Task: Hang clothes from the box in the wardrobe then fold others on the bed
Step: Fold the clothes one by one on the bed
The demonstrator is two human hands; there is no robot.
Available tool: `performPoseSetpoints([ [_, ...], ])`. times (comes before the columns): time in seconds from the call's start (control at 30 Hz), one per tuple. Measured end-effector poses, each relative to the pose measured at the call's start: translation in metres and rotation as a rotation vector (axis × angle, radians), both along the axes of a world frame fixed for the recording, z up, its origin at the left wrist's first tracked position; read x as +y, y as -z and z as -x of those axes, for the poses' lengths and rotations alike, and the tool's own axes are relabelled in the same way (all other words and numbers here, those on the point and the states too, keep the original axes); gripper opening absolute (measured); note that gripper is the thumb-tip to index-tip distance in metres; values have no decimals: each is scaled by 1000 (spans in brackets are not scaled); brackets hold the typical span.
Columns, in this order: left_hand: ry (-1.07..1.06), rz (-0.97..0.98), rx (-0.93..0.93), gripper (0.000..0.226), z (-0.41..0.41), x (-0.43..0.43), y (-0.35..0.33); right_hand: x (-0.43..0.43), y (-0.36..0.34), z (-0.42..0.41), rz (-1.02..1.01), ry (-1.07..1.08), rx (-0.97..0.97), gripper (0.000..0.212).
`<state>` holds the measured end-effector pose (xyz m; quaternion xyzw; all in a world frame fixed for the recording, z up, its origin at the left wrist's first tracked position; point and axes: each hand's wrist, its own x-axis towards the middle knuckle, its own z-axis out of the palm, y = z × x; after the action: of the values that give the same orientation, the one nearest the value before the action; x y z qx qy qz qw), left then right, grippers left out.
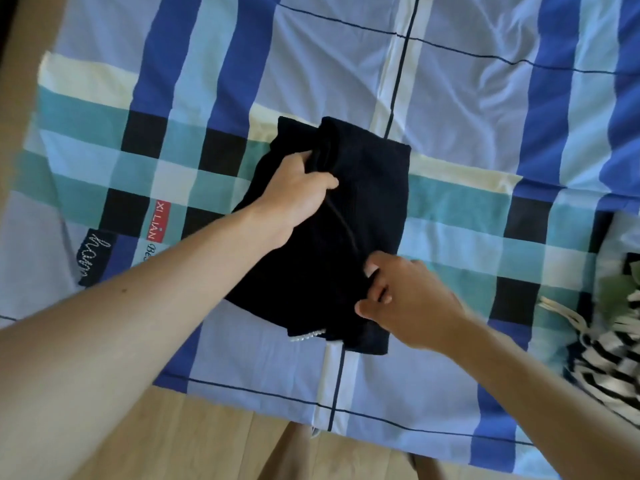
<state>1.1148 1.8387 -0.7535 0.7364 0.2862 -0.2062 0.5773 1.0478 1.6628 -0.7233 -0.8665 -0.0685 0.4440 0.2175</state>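
Observation:
A dark navy garment [370, 188] lies folded into a compact bundle on the bed [467, 109], which is covered by a blue, teal and white checked sheet. My left hand [294, 192] grips a raised fold at the bundle's far left side. At the near right edge, my right hand [408, 299] pinches the fabric between thumb and fingers. A short row of small white beads [308, 335] shows at the garment's near edge.
A pile of black-and-white striped and green clothing [602, 355] lies at the right edge of the bed. Wooden floor [207, 441] runs along the near side, below the sheet's hem. A red label with printed lettering [157, 221] sits left of the garment.

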Motion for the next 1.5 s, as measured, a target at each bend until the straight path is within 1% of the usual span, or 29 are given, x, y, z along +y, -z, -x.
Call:
performPoseSetpoints([
  [0.03,-8,1,-32,15,-6,7,0,8,2,7,-128,71,21,22],
  [0.07,-16,6,-52,13,-11,15,1,19,1,14,-258,122,60,17],
  [0.13,-9,7,-69,13,-23,32,4,41,-9,23,-490,155,157,15],
  [0.2,30,-35,-63,13,-29,52,15,56,-10,29,-573,94,204,15],
  [0.23,53,-99,-58,12,-30,61,24,60,-5,31,-583,89,188,14],
  [0.27,76,-188,-46,13,-28,69,33,63,2,31,-584,140,131,15],
  [0.33,83,-391,-19,23,-20,82,50,60,17,28,-543,356,-109,24],
  [0.4,47,-525,0,32,-10,87,56,48,32,17,-405,569,-398,39],
  [0.43,29,-541,17,41,-4,87,57,39,40,9,-322,655,-461,48],
  [0.47,19,-508,44,54,4,86,56,31,50,1,-265,741,-419,58],
  [0.5,16,-434,69,66,12,84,52,24,58,-7,-257,838,-274,68],
  [0.53,24,-331,90,73,20,80,46,21,64,-14,-310,936,-83,77],
  [0.57,50,-227,102,72,27,76,41,19,73,-18,-383,996,93,82],
  [0.6,102,-157,119,67,31,73,39,18,80,-20,-450,1018,199,85],
  [0.63,153,-114,135,62,34,70,38,18,83,-22,-499,1016,252,87],
  [0.7,194,-71,170,68,37,67,33,22,81,-22,-560,1005,267,89],
  [0.73,177,-53,189,70,38,65,29,24,76,-22,-569,1003,249,85],
  [0.8,142,-2,187,64,40,54,15,17,60,-23,-579,987,197,73],
  [0.87,116,56,156,51,45,31,-8,-3,37,-22,-583,994,136,60],
  [0.93,95,104,118,47,52,-2,-38,-34,8,-19,-601,999,73,54],
  [1.03,71,188,45,48,60,-73,-85,-101,-47,-4,-606,1040,-21,53],
  [1.13,95,295,16,45,69,-159,-132,-187,-111,16,-544,1056,-149,51],
  [1.2,144,366,0,50,78,-214,-157,-241,-151,32,-490,1056,-205,52],
  [1.3,217,413,-71,58,93,-301,-181,-323,-197,59,-467,1134,-257,50],
  [1.4,256,404,-110,62,106,-377,-177,-390,-207,77,-425,1196,-310,51],
  [1.47,293,342,-121,66,112,-413,-155,-425,-182,86,-352,1233,-328,54],
  [1.5,307,303,-108,69,114,-423,-140,-437,-161,90,-284,1234,-336,59],
])
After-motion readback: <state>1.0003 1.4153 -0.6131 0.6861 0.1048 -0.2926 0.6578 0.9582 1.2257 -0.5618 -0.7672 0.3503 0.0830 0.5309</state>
